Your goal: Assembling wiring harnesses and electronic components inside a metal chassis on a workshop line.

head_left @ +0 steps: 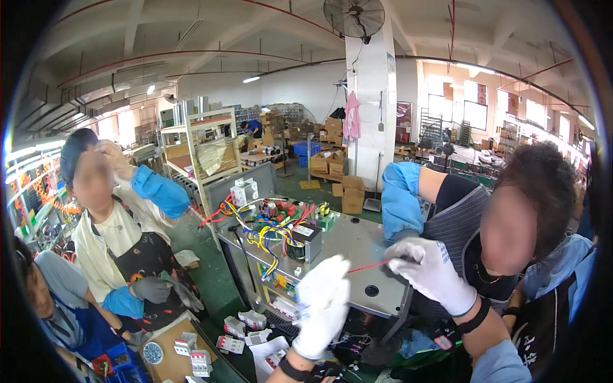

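A thin red wire (367, 267) runs nearly straight between my two white-gloved hands, over the open metal cabinet. My left hand (322, 306) is raised in front of the cabinet with its fingers together; the wire meets its edge, its fingertips partly hidden. My right hand (433, 271) is closed at the wire's other end, against a co-worker's dark grey glove (402, 247). On the cabinet's grey metal top (357, 246) sit a bundle of yellow, blue and red wires (265, 236), a black boxy component (304, 242), green circuit boards (325, 220) and a white switch block (244, 191).
A co-worker (460, 236) leans in at the right. Two more people are at the left, one wearing a dark apron (153, 268). White breakers (201, 362) and a small round dish (153, 353) lie on a lower-left tray. Cardboard boxes (352, 195) stand behind.
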`<state>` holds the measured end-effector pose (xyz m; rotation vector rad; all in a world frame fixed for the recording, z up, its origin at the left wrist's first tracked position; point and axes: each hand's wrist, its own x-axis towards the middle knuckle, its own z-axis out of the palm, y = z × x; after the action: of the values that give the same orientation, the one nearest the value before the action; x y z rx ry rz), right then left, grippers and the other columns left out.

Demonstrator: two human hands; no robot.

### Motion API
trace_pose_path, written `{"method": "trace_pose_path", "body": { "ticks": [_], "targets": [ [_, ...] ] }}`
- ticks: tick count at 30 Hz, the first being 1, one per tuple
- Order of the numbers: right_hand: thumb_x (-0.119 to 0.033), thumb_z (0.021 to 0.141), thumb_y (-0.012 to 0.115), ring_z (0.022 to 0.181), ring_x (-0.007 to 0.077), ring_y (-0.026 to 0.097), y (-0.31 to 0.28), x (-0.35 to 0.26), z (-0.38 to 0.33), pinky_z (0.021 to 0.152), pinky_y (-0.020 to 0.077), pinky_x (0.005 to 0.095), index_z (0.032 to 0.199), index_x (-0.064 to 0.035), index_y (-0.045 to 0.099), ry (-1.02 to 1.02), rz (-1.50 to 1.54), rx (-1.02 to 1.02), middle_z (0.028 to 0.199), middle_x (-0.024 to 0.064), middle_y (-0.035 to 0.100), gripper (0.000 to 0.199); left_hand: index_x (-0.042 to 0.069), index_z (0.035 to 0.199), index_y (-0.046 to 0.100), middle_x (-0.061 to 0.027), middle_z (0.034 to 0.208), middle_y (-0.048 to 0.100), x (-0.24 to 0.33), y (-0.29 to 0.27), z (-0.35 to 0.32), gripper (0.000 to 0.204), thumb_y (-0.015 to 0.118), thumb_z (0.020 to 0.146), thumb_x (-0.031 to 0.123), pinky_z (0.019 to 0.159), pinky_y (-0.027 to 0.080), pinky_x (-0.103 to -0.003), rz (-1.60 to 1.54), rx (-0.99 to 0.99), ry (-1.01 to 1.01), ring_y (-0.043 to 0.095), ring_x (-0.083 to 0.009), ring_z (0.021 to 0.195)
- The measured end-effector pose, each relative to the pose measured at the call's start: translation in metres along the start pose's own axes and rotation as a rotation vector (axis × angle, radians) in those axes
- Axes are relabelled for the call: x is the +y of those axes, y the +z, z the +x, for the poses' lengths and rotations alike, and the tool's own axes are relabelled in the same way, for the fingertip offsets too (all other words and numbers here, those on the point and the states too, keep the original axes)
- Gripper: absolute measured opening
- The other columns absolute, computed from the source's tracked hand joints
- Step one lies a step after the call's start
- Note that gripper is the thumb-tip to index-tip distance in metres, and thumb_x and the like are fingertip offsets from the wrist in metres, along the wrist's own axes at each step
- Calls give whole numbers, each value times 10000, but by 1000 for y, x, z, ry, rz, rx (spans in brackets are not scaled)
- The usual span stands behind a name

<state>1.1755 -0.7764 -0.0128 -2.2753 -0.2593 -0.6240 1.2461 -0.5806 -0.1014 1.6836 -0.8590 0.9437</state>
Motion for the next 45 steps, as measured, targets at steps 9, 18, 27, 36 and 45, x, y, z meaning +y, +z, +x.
{"method": "trace_pose_path", "body": {
  "ticks": [9, 18, 27, 36, 45],
  "targets": [
    [15, 828, 647, 693, 78, 601, 9, 21, -33, 630, 481, 216, 990, 67, 676, 327, 460, 37, 819, 57, 671, 172, -28, 1283, 537, -227, 1177, 616, 5, 30, -59, 547, 689, 770, 82, 936, 466, -459, 269, 100, -180, 603, -404, 1043],
    [-88, 858, 645, 798, 140, 657, 55, 42, -35, 730, 500, 284, 1007, 27, 679, 116, 173, -169, 904, 105, 711, 191, -3, 1050, 687, -235, 975, 684, -93, 23, -132, 341, 616, 913, 302, 837, 503, -400, 93, -191, -727, 654, -378, 935],
    [-82, 881, 654, 653, 42, 560, 73, 72, -31, 567, 440, 223, 978, -19, 690, 358, 459, -206, 785, 13, 650, 122, 97, 811, 688, -124, 818, 686, -133, -68, -185, 170, 584, 864, 220, 742, 498, -442, 709, -450, -440, 653, -321, 775],
    [-55, 920, 631, 711, 128, 657, 50, 56, -38, 652, 531, 248, 1040, 7, 640, 332, 1022, 269, 868, 72, 676, 134, 57, 1124, 658, -150, 1152, 653, -132, -62, -106, 312, 616, 819, 110, 933, 469, -446, 443, -58, -548, 610, -337, 1057],
    [-7, 900, 636, 811, 120, 655, 12, 28, -61, 743, 532, 249, 1134, 54, 622, 61, 997, 241, 943, 84, 685, 243, 71, 1252, 614, -134, 1212, 634, 62, 38, 21, 388, 620, 864, 80, 1095, 326, -441, -40, -235, 125, 572, -324, 1140]
  ]
}}
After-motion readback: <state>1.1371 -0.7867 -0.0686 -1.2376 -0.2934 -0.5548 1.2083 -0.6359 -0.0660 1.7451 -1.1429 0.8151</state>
